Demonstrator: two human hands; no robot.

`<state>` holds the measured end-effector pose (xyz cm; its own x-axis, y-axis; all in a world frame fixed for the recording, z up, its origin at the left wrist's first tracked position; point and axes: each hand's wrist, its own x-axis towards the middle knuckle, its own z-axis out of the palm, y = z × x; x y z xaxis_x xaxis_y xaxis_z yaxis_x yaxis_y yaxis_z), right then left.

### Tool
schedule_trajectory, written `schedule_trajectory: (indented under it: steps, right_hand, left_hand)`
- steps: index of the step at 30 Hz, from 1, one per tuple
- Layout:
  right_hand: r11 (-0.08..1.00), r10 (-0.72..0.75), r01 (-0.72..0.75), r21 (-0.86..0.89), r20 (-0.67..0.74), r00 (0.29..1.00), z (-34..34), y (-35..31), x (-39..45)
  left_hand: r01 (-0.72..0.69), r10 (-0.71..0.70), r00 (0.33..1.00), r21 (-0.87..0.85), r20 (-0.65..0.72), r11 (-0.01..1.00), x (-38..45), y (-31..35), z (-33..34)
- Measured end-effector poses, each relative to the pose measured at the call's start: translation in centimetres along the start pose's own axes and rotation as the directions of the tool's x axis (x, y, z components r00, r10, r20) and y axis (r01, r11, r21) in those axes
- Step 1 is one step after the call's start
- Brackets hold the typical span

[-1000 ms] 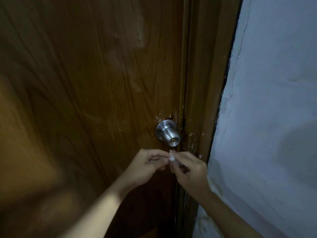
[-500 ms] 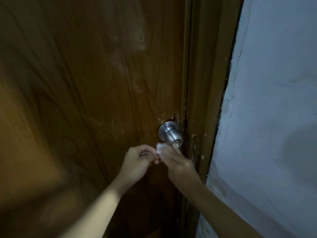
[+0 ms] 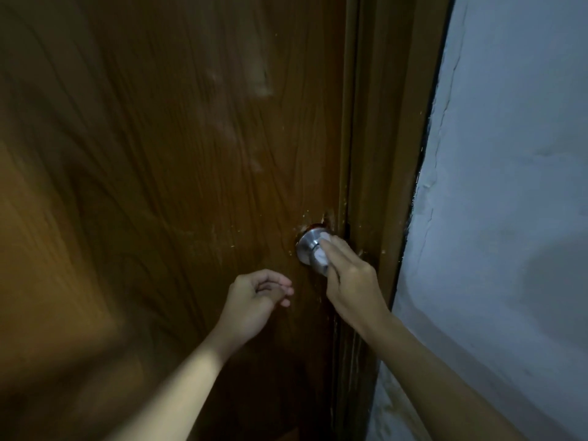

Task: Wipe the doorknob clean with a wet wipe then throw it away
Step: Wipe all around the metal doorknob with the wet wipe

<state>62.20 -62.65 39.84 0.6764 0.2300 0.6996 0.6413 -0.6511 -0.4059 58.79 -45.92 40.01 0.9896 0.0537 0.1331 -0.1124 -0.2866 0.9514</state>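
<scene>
A round silver doorknob (image 3: 307,248) sticks out of a brown wooden door (image 3: 178,186) near its right edge. My right hand (image 3: 353,281) reaches up to the knob and presses a small white wet wipe (image 3: 324,240) against its top and front, covering most of the knob's face. My left hand (image 3: 257,300) hangs below and to the left of the knob, apart from it, with the fingers loosely curled and nothing in them.
A brown door frame (image 3: 385,173) runs down right of the knob. Beyond it stands a pale blue-white plastered wall (image 3: 509,186) with cracks along its edge. The scene is dim.
My right hand rose with the wipe from under the knob onto it. My left hand let go of the wipe and stayed low, now apart from the right hand.
</scene>
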Motion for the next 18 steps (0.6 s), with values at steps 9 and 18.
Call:
schedule_trajectory:
  steps: [9, 18]
  right_hand:
    - [0.888, 0.374, -0.356, 0.291, -0.006, 0.927, -0.4, 0.0, -2.1]
    - [0.994, 0.083, -0.078, 0.075, -0.061, 0.995, -0.5, -1.0, -0.5]
  left_hand:
    - [-0.027, 0.027, 0.999, 0.012, 0.023, 1.0, 0.2, 0.5, 0.7]
    - [-0.033, 0.033, 0.999, 0.019, 0.021, 0.999, -0.4, 0.8, 0.0]
